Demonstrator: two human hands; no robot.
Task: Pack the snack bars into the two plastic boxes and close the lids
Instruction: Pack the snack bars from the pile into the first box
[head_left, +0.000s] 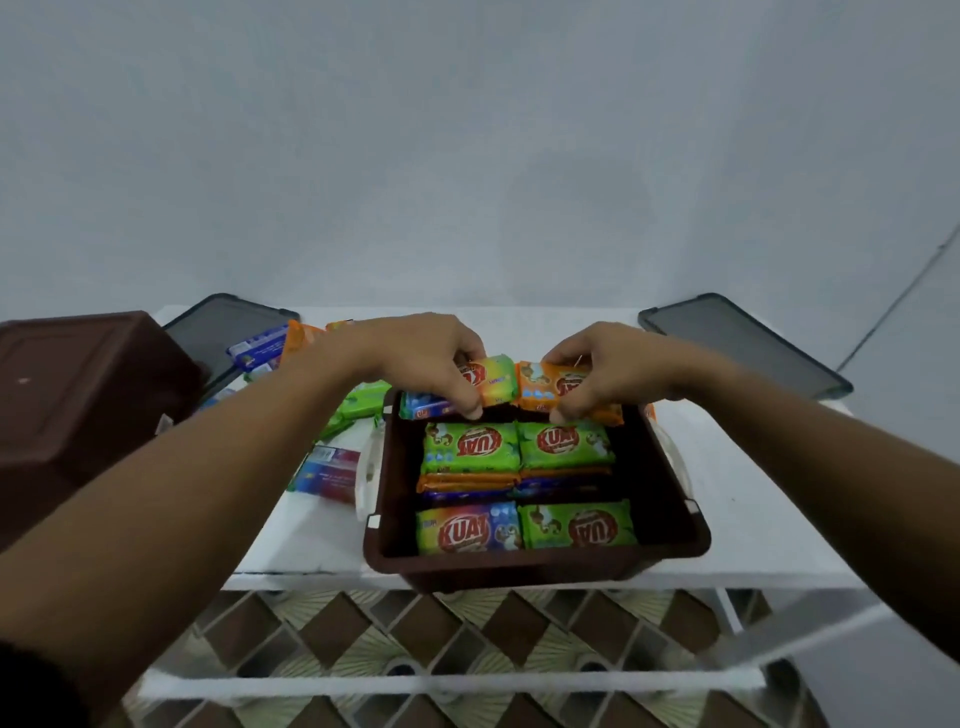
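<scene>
The left hand (422, 358) pinches a yellow bar (498, 382), the right hand (613, 371) an orange bar (537, 387), at the far end of the box (519, 567). Both lie longways, left to right.

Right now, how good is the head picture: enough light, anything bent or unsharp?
Head view: dim, flat light, no glare; wide-angle stretching grows toward the corners; print on packed bars in the brown box reads clearly; the left hand, pinching a yellow-green bar, and right hand, pinching an orange bar, look soft.
</scene>
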